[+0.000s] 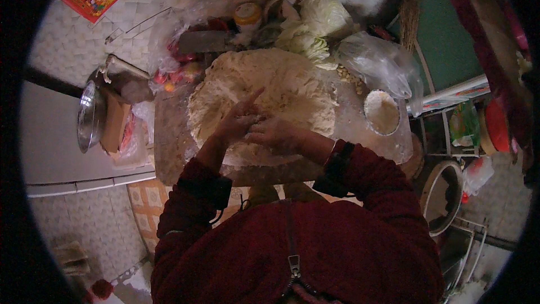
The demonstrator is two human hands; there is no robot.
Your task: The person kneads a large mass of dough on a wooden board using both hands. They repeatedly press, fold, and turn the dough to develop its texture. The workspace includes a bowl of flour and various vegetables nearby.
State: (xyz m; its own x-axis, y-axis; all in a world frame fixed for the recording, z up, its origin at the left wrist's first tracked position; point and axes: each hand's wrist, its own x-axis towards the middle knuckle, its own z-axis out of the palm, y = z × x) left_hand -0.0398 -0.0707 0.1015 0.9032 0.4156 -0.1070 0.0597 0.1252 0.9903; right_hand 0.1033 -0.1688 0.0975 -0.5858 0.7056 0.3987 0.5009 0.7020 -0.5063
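A large mass of pale, rough dough (270, 71) spreads over a wooden board (173, 143), with loose flour along its near edge. My left hand (240, 120) is over the dough's near part, one finger stretched forward. Against it, my right hand (274, 135) reaches across from the right, its fingers touching the left hand near the palm. Both hands look dusted with flour or dough. No tool shows in either one. How far the right fingers are bent is hard to see in the dim light. A white bowl of flour (382, 112) stands to the right on the board.
Behind the dough lie a cleaver (204, 41), a cabbage (325, 12), a yellow-lidded jar (247, 13), and a clear plastic bag (375, 63) beside peanuts (349, 77). Fruit (173, 78) sits at the back left. A steel basin (90, 116) leans beside a cardboard box (116, 122).
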